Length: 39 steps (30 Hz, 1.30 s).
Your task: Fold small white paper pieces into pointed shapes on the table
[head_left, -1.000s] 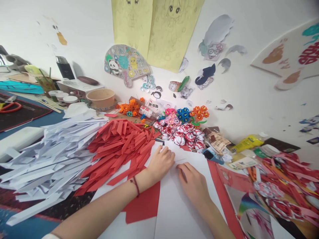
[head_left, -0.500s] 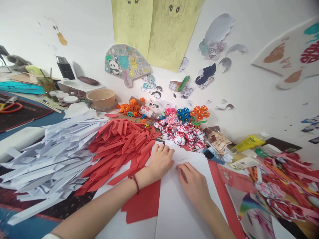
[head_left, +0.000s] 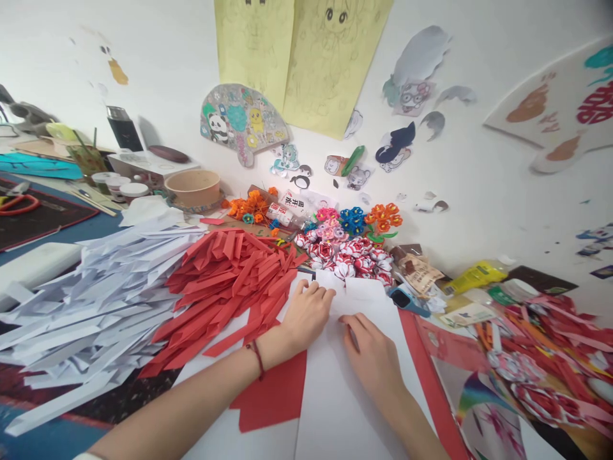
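A large white sheet (head_left: 354,409) lies in front of me, with a smaller white piece (head_left: 364,289) at its far end. On its upper left part rests my left hand (head_left: 309,313), its fingers curled down; what is under the fingertips is hidden. My right hand (head_left: 371,348) lies just to the right, fingers bent and pressed together at the paper, and what they hold, if anything, is too small to tell. Red paper (head_left: 272,396) shows beneath the left wrist. Folded red strips (head_left: 230,287) and folded white strips (head_left: 110,306) are heaped on the left.
Red-and-white paper flowers (head_left: 345,259) and small orange flowers (head_left: 383,220) stand behind the sheet. A round tan container (head_left: 194,188) and orange scissors (head_left: 22,204) are at the left. On the right are a yellow packet (head_left: 479,275) and red ribbons (head_left: 565,338).
The fingers of my left hand are bent more, and a small white flap now shows at the far end of the sheet. My right hand has barely moved.
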Each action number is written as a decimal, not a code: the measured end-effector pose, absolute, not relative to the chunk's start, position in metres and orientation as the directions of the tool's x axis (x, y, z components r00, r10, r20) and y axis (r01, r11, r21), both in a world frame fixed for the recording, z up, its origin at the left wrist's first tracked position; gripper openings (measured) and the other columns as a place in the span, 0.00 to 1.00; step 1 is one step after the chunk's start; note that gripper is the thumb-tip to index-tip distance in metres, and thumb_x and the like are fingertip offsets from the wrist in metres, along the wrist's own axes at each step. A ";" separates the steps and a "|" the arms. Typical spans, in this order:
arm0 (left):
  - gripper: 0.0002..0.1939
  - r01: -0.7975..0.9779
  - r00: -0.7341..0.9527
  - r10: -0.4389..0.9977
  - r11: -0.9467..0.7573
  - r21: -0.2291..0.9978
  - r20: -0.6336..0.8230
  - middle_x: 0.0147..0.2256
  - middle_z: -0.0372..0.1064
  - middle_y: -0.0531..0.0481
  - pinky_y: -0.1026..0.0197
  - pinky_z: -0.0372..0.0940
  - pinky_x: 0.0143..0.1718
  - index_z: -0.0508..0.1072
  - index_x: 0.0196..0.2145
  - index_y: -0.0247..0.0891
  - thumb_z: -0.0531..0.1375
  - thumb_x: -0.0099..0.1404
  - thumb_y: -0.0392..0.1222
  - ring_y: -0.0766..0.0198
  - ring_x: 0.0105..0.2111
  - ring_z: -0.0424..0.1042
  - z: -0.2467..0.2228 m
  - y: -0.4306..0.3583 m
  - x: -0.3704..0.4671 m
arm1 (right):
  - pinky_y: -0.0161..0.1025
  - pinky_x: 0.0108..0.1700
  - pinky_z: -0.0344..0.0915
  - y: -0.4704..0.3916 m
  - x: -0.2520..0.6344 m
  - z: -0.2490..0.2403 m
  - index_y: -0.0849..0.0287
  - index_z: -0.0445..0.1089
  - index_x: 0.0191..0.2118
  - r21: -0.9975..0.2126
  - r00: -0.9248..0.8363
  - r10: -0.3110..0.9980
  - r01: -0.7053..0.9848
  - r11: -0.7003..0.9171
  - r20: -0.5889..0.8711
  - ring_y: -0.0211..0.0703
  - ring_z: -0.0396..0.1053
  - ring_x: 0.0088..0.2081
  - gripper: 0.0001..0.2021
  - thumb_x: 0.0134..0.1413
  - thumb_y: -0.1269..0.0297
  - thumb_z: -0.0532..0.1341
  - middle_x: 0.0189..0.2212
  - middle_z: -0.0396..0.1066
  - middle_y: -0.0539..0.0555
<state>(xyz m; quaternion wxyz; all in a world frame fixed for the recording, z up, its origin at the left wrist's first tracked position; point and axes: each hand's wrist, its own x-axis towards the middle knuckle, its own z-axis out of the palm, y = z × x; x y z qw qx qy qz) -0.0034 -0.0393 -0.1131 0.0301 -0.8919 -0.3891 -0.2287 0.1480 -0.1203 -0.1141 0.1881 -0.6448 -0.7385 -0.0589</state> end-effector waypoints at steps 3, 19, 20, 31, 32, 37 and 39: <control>0.10 0.712 0.587 0.693 -0.688 0.141 0.419 0.36 0.68 0.48 0.51 0.52 0.45 0.65 0.45 0.39 0.54 0.64 0.34 0.57 0.41 0.64 -0.113 -0.038 -0.004 | 0.35 0.32 0.57 -0.121 0.148 -0.113 0.54 0.68 0.40 -0.150 -0.078 0.924 0.978 0.143 0.375 0.39 0.69 0.35 0.11 0.58 0.71 0.50 0.34 0.71 0.50; 0.07 0.663 0.670 0.617 -0.748 0.042 0.412 0.35 0.66 0.46 0.51 0.52 0.46 0.66 0.37 0.36 0.51 0.64 0.30 0.57 0.39 0.63 -0.115 -0.040 -0.004 | 0.46 0.47 0.61 -0.102 0.174 -0.118 0.57 0.70 0.38 -0.133 -0.021 0.855 0.985 0.105 0.519 0.49 0.63 0.47 0.09 0.57 0.69 0.53 0.45 0.66 0.58; 0.07 0.660 0.673 0.614 -0.750 0.040 0.413 0.35 0.66 0.46 0.51 0.52 0.46 0.66 0.37 0.36 0.51 0.64 0.30 0.57 0.39 0.63 -0.115 -0.040 -0.004 | 0.47 0.47 0.61 -0.101 0.174 -0.119 0.57 0.71 0.37 -0.128 -0.035 0.854 0.985 0.118 0.519 0.49 0.63 0.47 0.09 0.56 0.69 0.53 0.45 0.67 0.58; 0.06 0.635 0.683 0.576 -0.772 0.022 0.449 0.36 0.65 0.46 0.51 0.52 0.49 0.67 0.36 0.36 0.52 0.64 0.31 0.57 0.39 0.63 -0.119 -0.039 -0.007 | 0.51 0.54 0.59 -0.098 0.178 -0.131 0.55 0.71 0.49 -0.085 -0.098 0.898 0.985 0.148 0.429 0.51 0.59 0.56 0.16 0.56 0.66 0.55 0.54 0.64 0.58; 0.06 0.634 0.686 0.574 -0.773 0.021 0.448 0.36 0.65 0.46 0.50 0.51 0.49 0.67 0.36 0.36 0.51 0.64 0.31 0.57 0.39 0.63 -0.119 -0.039 -0.007 | 0.52 0.55 0.58 -0.097 0.179 -0.132 0.55 0.71 0.50 -0.083 -0.100 0.902 0.986 0.148 0.420 0.51 0.58 0.57 0.16 0.57 0.66 0.54 0.56 0.62 0.58; 0.06 0.635 0.687 0.576 -0.772 0.018 0.444 0.36 0.65 0.46 0.50 0.51 0.51 0.67 0.36 0.35 0.51 0.64 0.31 0.57 0.39 0.63 -0.120 -0.039 -0.007 | 0.54 0.57 0.57 -0.094 0.183 -0.140 0.57 0.66 0.56 -0.067 -0.108 0.913 0.987 0.146 0.393 0.52 0.55 0.60 0.20 0.58 0.64 0.52 0.59 0.59 0.59; 0.06 0.633 0.688 0.572 -0.774 0.016 0.446 0.36 0.65 0.46 0.50 0.51 0.51 0.67 0.35 0.35 0.51 0.64 0.31 0.57 0.40 0.63 -0.120 -0.039 -0.007 | 0.53 0.57 0.57 -0.093 0.184 -0.144 0.59 0.63 0.58 -0.066 -0.099 0.917 0.989 0.134 0.386 0.52 0.55 0.60 0.21 0.59 0.64 0.51 0.59 0.59 0.60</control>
